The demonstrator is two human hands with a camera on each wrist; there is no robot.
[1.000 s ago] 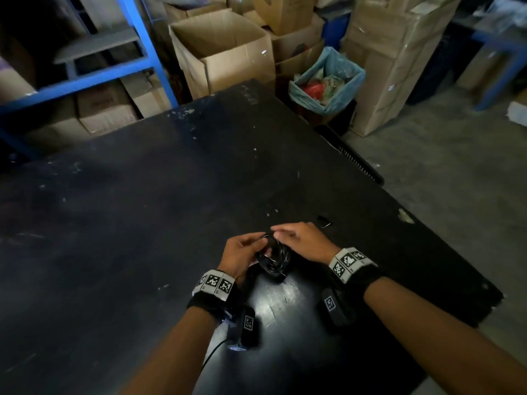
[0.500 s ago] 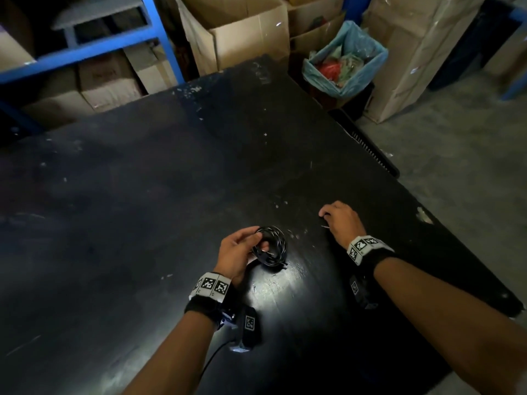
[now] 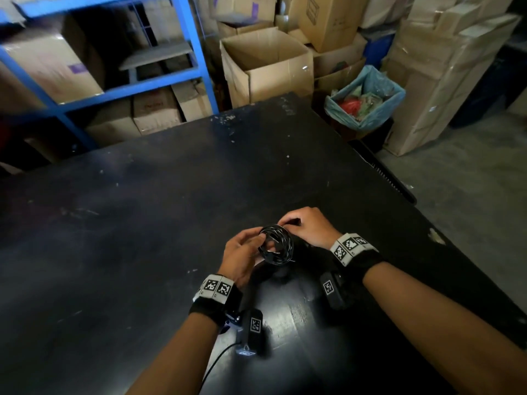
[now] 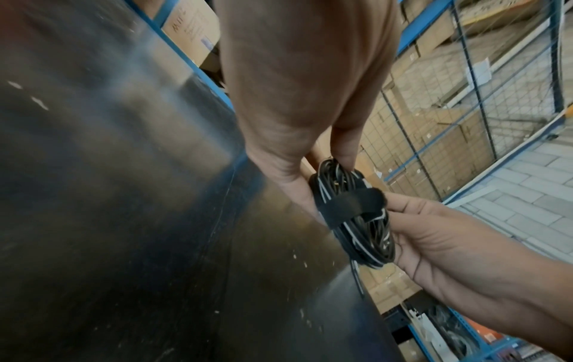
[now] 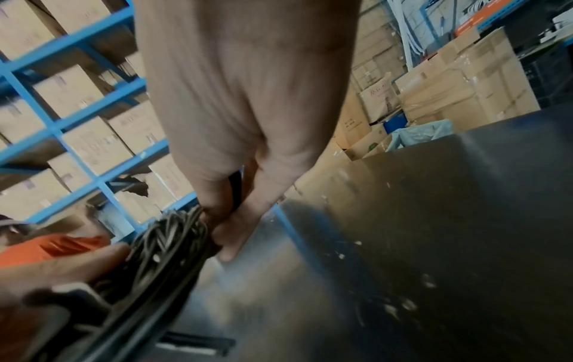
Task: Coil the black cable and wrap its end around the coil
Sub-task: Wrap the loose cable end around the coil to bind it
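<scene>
The black cable (image 3: 276, 246) is wound into a small coil held just above the dark table (image 3: 142, 223). My left hand (image 3: 258, 242) grips the coil's left side between thumb and fingers. My right hand (image 3: 288, 223) pinches a flat black strap (image 3: 295, 222) at the coil's top right. In the left wrist view the strap (image 4: 353, 203) crosses the coil (image 4: 362, 235), with my left hand (image 4: 325, 186) above it and my right hand (image 4: 393, 208) at the strap's end. In the right wrist view my right hand (image 5: 220, 232) pinches against the coil (image 5: 167, 245).
Open cardboard boxes (image 3: 268, 67) and blue shelving (image 3: 188, 52) stand beyond the table's far edge. A bin lined with a blue bag (image 3: 368, 98) sits at the back right. The table's right edge (image 3: 427, 223) runs close to my right forearm. A person in orange (image 5: 46, 247) is behind.
My right hand, out on the table to the right half a second ago, has come back to the coil pinching a black strap. My left hand has kept hold of the coil.
</scene>
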